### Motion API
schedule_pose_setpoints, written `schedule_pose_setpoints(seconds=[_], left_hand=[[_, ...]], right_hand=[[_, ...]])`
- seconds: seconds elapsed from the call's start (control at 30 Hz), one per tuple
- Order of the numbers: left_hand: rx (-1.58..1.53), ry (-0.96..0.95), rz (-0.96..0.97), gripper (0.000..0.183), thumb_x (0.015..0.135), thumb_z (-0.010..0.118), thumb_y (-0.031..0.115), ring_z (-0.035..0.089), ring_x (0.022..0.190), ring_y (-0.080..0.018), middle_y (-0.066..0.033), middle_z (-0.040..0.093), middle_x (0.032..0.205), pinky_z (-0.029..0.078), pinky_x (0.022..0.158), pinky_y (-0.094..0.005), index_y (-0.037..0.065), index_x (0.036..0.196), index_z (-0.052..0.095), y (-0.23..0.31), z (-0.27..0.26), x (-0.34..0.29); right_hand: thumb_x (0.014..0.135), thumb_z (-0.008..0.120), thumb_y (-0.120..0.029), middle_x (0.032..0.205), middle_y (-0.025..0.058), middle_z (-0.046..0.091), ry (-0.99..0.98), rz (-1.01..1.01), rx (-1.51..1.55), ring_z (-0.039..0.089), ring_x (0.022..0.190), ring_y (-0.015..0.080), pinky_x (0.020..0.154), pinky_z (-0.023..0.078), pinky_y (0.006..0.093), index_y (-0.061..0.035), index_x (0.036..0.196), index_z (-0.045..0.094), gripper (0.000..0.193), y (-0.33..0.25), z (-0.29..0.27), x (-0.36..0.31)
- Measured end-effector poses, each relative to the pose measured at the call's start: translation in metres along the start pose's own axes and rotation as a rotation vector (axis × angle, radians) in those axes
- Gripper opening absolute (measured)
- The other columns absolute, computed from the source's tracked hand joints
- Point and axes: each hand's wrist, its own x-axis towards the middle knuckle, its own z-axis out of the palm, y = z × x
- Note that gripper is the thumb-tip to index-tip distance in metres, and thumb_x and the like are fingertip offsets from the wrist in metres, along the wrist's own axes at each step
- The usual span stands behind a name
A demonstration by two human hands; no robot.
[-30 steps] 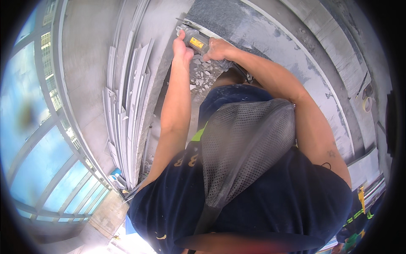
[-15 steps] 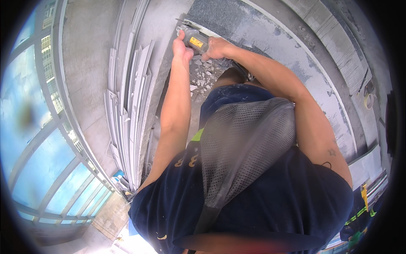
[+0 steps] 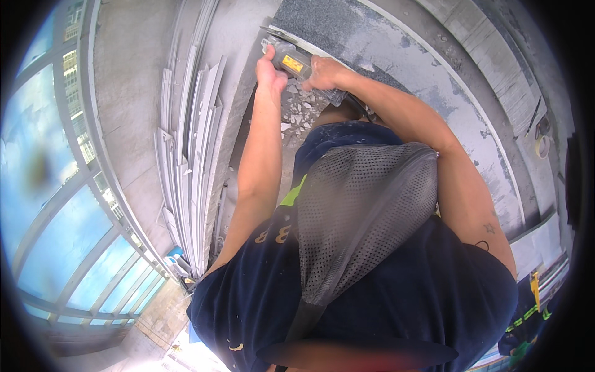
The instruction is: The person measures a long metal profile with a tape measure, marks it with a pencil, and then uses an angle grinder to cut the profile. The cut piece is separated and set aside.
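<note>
Both hands hold a grey angle grinder [image 3: 287,57] with a yellow label, out at arm's length near the top of the view. My left hand [image 3: 270,73] grips its head end, thumb pointing up. Around the rear of the body my right hand [image 3: 325,73] is closed. The disc end sits at the edge of a slab with a dark speckled stone surface [image 3: 328,26]; whether the disc touches the slab I cannot tell. Broken rubble [image 3: 299,110] lies just below the tool, between my forearms. A dark cord or hose runs from the grinder's rear toward my leg.
Long metal profiles [image 3: 186,130] lie stacked to my left, beside a concrete ledge. Beyond them stands a row of framed windows [image 3: 46,136]. At the far right are boards [image 3: 483,56] and a roll of tape [image 3: 542,147]. A person in dark clothing with reflective stripes [image 3: 520,319] is at lower right.
The grinder and both hands have shifted slightly to the right and down. My grip looks the same.
</note>
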Motion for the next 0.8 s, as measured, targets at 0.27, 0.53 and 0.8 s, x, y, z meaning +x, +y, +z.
schedule_pose_setpoints(seconds=[0.27,0.53,0.8], left_hand=[[-0.010,-0.031,0.012,0.043,0.098,0.054,0.030,0.053,0.118,-0.0344,-0.0158,0.055,0.128,0.032,0.101,-0.0668,0.001,0.129,0.049,-0.006,-0.009,0.006],[0.004,-0.038,0.053,0.042,0.098,0.054,0.030,0.054,0.117,-0.0335,-0.0153,0.055,0.127,0.033,0.099,-0.0679,0.002,0.129,0.049,-0.012,-0.010,0.004],[0.031,-0.033,0.030,0.041,0.099,0.052,0.030,0.054,0.116,-0.0340,-0.0155,0.056,0.126,0.033,0.097,-0.0691,0.002,0.129,0.049,-0.005,-0.006,0.003]], right_hand=[[0.062,0.078,-0.041,0.113,0.0291,0.063,-0.010,-0.009,-0.010,0.062,0.107,0.0374,0.091,0.050,0.0398,0.0115,0.119,0.053,0.081,0.001,-0.001,-0.008],[0.062,0.078,-0.043,0.111,0.0337,0.061,-0.022,-0.032,0.007,0.062,0.105,0.0402,0.091,0.049,0.0405,0.0149,0.121,0.048,0.088,0.006,-0.001,-0.015],[0.061,0.078,-0.042,0.110,0.0336,0.061,-0.037,-0.038,-0.002,0.062,0.104,0.0398,0.089,0.049,0.0402,0.0147,0.118,0.051,0.085,0.005,0.000,-0.004]])
